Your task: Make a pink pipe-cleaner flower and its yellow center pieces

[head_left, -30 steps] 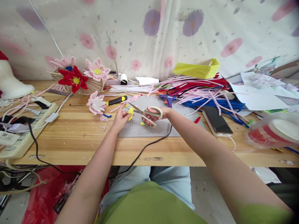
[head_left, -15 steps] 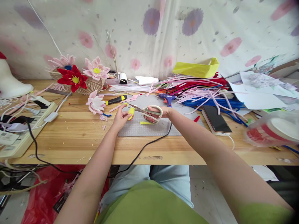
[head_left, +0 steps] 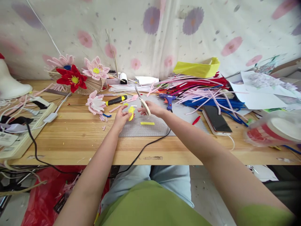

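Over the grey cutting mat (head_left: 160, 128), my left hand (head_left: 121, 118) is closed on a small yellow piece (head_left: 131, 113), which looks like paper or thin foam. My right hand (head_left: 152, 109) grips white-handled scissors (head_left: 145, 106) by the handles, their blades pointing up and away, apart from the yellow piece. A flat yellow strip (head_left: 147, 123) lies on the mat below the scissors. Another yellow scrap (head_left: 126, 104) is just beyond my left fingertips. Beyond my right hand rests a blue glue gun (head_left: 167, 99), its black cord running across the table.
Left of the mat are a black-and-yellow utility knife (head_left: 116, 100) and a pink-white flower (head_left: 95, 103). A red flower (head_left: 74, 80) stands behind. Bundles of pipe cleaners (head_left: 199, 91), a phone (head_left: 216, 119) and a bagged cup (head_left: 274, 130) lie right. A power strip (head_left: 25, 135) sits left.
The scissors have moved off the yellow piece and swung their blades upward, away from my left hand. My left hand stays nearly in place, holding the piece.
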### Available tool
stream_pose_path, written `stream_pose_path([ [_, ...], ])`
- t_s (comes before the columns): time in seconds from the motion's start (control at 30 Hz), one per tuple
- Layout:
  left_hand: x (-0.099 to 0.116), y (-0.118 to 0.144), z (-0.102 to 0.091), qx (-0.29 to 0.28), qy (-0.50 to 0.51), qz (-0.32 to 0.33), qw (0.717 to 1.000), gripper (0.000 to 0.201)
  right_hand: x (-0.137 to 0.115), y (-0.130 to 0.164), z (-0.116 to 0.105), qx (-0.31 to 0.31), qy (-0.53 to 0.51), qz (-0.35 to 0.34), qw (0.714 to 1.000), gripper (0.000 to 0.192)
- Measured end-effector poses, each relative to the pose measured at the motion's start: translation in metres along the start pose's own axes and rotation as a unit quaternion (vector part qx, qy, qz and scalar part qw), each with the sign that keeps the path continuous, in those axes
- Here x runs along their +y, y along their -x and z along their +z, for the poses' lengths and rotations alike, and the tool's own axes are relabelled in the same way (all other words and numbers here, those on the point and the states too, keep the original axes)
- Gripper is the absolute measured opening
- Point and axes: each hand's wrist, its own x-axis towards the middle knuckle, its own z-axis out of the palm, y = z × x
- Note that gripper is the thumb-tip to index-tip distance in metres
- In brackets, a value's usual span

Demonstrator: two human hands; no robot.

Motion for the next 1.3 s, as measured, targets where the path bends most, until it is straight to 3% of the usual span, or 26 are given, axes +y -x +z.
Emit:
stream_pose_path([
  [0.13,0.002,0.003,0.003,-0.015,-0.022,-0.008,1.0,0.065,0.0,-0.013,0.025,0.071,-0.001,0.036,0.997,0.045],
  [0.27,0.003,0.004,0.0,-0.025,-0.046,-0.01,0.999,0.069,-0.002,-0.022,0.036,0.113,0.013,0.038,0.993,0.042],
  [0.4,-0.004,0.002,-0.008,-0.051,-0.048,0.01,0.998,0.062,-0.006,-0.021,0.035,0.094,-0.101,0.049,0.989,0.029],
  [0.47,-0.01,-0.001,-0.012,-0.031,-0.108,0.077,0.991,0.064,-0.008,-0.02,0.032,0.067,-0.179,0.079,0.978,0.023],
  [0.53,-0.015,-0.002,-0.013,-0.008,-0.216,0.188,0.958,0.068,-0.01,-0.019,0.03,0.049,-0.239,0.115,0.963,0.021],
  [0.63,-0.016,-0.002,-0.013,-0.011,-0.362,0.33,0.872,0.061,-0.011,-0.018,0.028,0.014,-0.305,0.145,0.941,0.019],
  [0.73,-0.014,-0.001,-0.013,-0.006,-0.444,0.39,0.807,0.052,-0.01,-0.018,0.025,-0.03,-0.343,0.152,0.927,0.017],
  [0.83,-0.011,-0.001,-0.014,0.025,-0.456,0.419,0.785,0.05,-0.008,-0.019,0.023,-0.06,-0.355,0.153,0.92,0.015],
  [0.97,-0.006,0.001,-0.011,0.063,-0.423,0.458,0.779,0.034,-0.004,-0.02,0.021,-0.07,-0.351,0.156,0.921,0.011],
  [1.07,-0.001,0.005,-0.007,0.061,-0.385,0.472,0.79,0.015,-0.003,-0.021,0.02,-0.067,-0.348,0.164,0.921,0.01],
  [1.17,0.0,0.005,-0.005,0.056,-0.326,0.449,0.83,0.008,-0.002,-0.021,0.022,-0.068,-0.338,0.169,0.923,0.011],
  [1.3,-0.005,-0.002,-0.005,0.066,-0.197,0.355,0.911,0.015,-0.003,-0.019,0.026,-0.077,-0.33,0.173,0.925,0.01],
])
